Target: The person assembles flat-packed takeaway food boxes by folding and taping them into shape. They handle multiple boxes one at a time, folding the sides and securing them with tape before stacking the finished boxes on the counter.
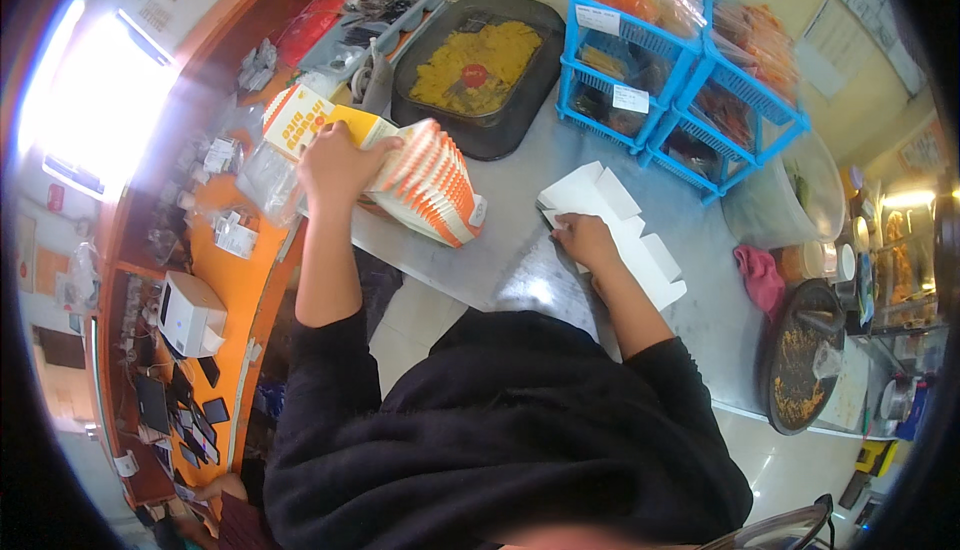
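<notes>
My left hand (338, 165) is closed over a stack of flat printed food cartons (425, 185), white, orange and yellow, tilted at the left part of the steel counter. Its thumb lies along the top, and the layered edges fan out to the right. With its fingers curled on the left edge, my right hand (588, 245) holds an unfolded white cardboard carton (640, 250), plain side up, its flaps spread. That carton lies on the counter (510, 210) in front of me. The undersides of both hands are hidden.
A dark tray of yellow food (480, 65) stands at the back. Blue stacked baskets (640, 70) of packets are back right, beside a clear tub (790, 200). A pink cloth (760, 275) and a dark round pan (805, 360) are rightward. An orange counter (235, 280) with a white printer (190, 315) runs left.
</notes>
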`<state>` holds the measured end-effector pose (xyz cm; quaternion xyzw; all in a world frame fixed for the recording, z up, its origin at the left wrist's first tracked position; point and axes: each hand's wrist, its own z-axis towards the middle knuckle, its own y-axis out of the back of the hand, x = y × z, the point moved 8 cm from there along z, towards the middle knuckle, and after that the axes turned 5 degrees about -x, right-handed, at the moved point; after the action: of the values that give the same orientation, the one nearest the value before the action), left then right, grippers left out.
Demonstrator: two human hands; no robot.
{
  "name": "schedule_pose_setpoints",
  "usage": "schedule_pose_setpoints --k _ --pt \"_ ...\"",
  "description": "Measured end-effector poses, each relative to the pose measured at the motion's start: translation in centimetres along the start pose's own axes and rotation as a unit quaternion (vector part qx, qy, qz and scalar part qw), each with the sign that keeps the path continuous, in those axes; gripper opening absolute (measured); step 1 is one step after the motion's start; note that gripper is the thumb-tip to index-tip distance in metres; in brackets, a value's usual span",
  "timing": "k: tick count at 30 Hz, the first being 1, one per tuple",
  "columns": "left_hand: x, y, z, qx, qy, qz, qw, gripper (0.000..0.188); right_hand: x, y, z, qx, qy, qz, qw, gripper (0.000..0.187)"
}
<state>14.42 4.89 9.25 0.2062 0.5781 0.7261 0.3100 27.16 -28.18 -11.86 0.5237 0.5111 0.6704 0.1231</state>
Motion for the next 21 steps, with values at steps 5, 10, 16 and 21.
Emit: schedule_pose_setpoints --k 5,10,16,21 --pt "-3.3 -1.1 -2.1 -0.102 -0.055 0.104 0.988 0.082 -2.6 -1.0 0.8 -0.011 0.015 0.076 0.997 0.03" --pt "-2.0 0.6 -1.1 0.01 -0.034 0.021 0.999 0.072 -5.5 -0.5 1.9 -0.069 -0.028 0.063 0.995 0.029" --pt "-14.7 3.3 -15.6 -0.076 -0.462 -0.212 0.858 0.02 -8.9 -3.2 1.5 -0.015 -0.088 0.326 0.941 0.025" --pt "-21.1 -7.8 -22.4 0.121 -0.574 -0.262 0.766 0.03 -7.7 -1.3 -0.2 -0.099 -0.11 0.359 0.922 0.024"
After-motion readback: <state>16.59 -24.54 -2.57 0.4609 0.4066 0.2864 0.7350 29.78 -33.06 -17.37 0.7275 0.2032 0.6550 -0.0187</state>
